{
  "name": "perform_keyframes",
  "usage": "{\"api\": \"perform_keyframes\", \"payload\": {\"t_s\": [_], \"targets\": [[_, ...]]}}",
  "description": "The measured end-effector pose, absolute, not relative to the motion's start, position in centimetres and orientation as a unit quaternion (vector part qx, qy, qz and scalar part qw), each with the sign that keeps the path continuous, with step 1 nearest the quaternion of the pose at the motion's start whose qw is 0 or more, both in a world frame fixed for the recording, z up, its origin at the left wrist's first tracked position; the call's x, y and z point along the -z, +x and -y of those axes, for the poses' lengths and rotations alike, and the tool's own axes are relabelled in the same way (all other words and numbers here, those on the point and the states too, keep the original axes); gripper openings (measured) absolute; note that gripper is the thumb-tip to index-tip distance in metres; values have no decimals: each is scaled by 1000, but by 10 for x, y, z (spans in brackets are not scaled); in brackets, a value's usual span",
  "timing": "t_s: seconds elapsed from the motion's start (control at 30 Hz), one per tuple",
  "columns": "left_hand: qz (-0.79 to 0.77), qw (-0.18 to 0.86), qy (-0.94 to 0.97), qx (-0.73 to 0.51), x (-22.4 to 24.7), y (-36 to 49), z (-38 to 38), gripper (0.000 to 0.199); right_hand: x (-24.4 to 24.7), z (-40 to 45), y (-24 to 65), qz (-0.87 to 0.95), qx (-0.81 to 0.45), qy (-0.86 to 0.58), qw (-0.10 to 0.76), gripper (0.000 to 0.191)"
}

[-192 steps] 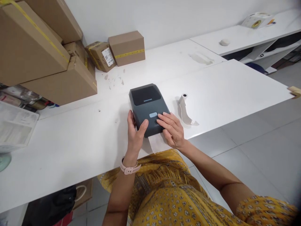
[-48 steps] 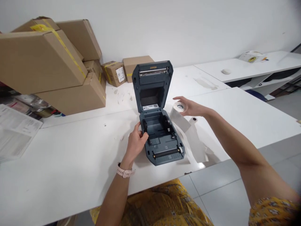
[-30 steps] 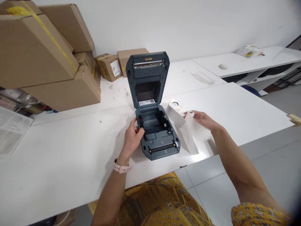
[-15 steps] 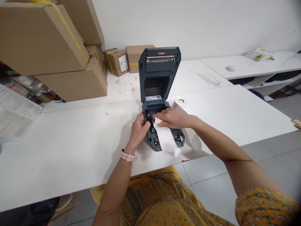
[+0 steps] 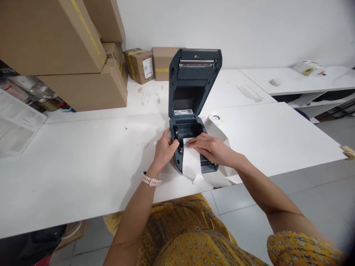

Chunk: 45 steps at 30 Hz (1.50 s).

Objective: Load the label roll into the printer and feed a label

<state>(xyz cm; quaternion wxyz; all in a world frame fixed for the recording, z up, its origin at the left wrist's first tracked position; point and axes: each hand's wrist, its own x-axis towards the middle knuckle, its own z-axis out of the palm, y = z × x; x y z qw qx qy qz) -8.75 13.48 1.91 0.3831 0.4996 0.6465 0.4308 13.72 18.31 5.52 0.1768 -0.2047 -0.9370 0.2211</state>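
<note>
A dark grey label printer [image 5: 185,82] stands on the white table with its lid raised. My left hand [image 5: 165,148] grips the left rim of its base, thumb over the inner side by the roll holder and fingers outside. Over the open bay, my right hand [image 5: 213,148] is closed on a small white paper roll [image 5: 191,160]. The loose end hangs down over the printer's front edge with a torn tip. Most of the roll's core is hidden by my fingers and the paper. A pale pink watch band [image 5: 150,180] circles my left wrist.
Right behind the printer lies another white roll [image 5: 215,121], its strip trailing along the printer's right side. Cardboard boxes [image 5: 83,92] are stacked at the back left. A clear plastic-wrapped package [image 5: 19,122] stands at the left edge. A white box [image 5: 307,68] sits far right.
My right hand has turned the small roll, so its core end no longer shows and its paper hangs straighter toward me. My left hand keeps its grip on the printer's rim.
</note>
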Motion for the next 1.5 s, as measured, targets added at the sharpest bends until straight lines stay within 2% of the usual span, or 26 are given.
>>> {"api": "perform_keyframes", "payload": {"t_s": [0.1,0.27,0.47,0.63,0.9,1.1,1.5], "targets": [[-646,378,500,-435,-19,-87,-134,73,-53,-162,142,932,-226,-214,184,35],[-639,376,503,-443,-16,-87,-135,70,-52,-151,143,938,-203,-231,161,52],[-627,394,497,-452,-13,-89,-135,72,-54,-168,154,939,-263,-188,121,44],[-627,392,497,-454,-13,-88,-134,72,-56,-167,160,938,-281,-163,121,41],[-626,386,498,-460,-12,-88,-135,69,-57,-135,158,962,-156,-165,154,34],[-647,377,482,-455,-14,-85,-134,68,-49,-116,155,964,-57,-181,187,45],[-663,390,470,-433,-11,-86,-133,68,-51,-109,153,959,-71,-188,202,39]]}}
